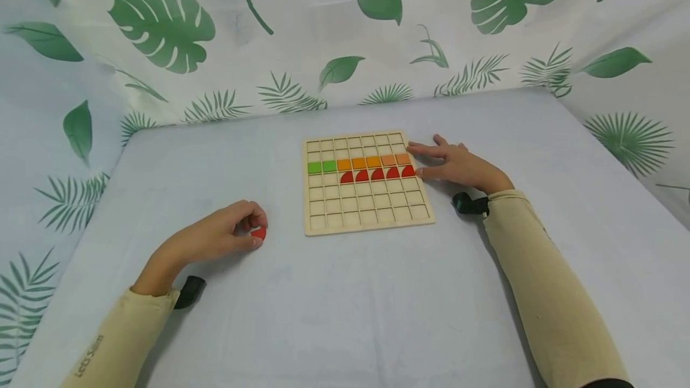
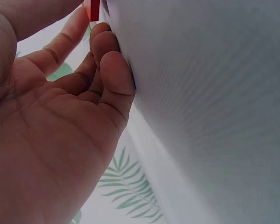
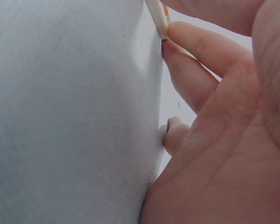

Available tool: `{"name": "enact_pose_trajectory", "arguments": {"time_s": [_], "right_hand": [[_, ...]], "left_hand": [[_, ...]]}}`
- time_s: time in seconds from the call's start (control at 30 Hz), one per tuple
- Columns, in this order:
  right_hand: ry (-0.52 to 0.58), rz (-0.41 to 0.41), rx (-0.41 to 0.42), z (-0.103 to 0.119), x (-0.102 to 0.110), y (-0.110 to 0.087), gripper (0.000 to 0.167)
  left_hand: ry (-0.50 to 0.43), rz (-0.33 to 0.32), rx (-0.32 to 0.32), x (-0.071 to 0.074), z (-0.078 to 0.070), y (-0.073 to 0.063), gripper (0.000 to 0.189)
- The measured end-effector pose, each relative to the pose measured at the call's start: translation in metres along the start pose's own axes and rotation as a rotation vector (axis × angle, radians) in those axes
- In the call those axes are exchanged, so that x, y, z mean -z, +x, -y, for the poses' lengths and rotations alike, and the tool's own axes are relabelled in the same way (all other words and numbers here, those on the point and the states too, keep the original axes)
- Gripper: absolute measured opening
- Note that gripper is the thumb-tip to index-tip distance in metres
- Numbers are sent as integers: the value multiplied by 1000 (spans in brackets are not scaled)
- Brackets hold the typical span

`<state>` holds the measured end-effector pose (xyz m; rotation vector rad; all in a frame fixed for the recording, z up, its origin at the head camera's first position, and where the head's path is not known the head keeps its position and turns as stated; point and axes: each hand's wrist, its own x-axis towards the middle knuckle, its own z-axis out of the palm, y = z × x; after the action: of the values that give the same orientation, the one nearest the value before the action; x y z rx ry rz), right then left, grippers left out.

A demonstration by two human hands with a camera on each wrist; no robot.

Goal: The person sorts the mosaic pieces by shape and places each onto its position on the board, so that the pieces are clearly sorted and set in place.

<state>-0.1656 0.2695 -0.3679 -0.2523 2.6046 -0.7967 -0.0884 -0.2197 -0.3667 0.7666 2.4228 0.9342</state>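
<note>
My left hand [image 1: 215,235] pinches a small red tile [image 1: 259,233] between thumb and fingers, just above or on the table left of the board. In the left wrist view the edge of the red tile [image 2: 94,10] shows at the top; the fingers hide much of it. A square wooden grid board [image 1: 351,203] lies flat on the table. My right hand [image 1: 458,166] rests at the board's right edge, fingers stretched out and touching its side. One grid row carries green squares [image 1: 321,167] and orange squares [image 1: 359,163]. Red quarter-circle tiles [image 1: 377,175] fill several cells of the row below.
A pale cloth covers the table [image 1: 334,310]. Behind it hangs a white curtain [image 1: 302,29] printed with green leaves. Black wrist devices [image 1: 191,292] are strapped over beige sleeves [image 1: 539,280].
</note>
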Motion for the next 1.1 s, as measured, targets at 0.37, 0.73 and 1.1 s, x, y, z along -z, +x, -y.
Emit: {"name": "enact_pose_trajectory", "arguments": {"time_s": [0.37,0.73,1.1], "right_hand": [[-7,-2,0,0,1,1,74],[-2,0,3,-2,0,1,73],[4,0,3,-2,0,2,74]], "left_hand": [[2,3,-1,-1,-3,2,23],[9,-24,20,1,-4,-1,18],[-213,-167,223,7,1,-1,14]]}}
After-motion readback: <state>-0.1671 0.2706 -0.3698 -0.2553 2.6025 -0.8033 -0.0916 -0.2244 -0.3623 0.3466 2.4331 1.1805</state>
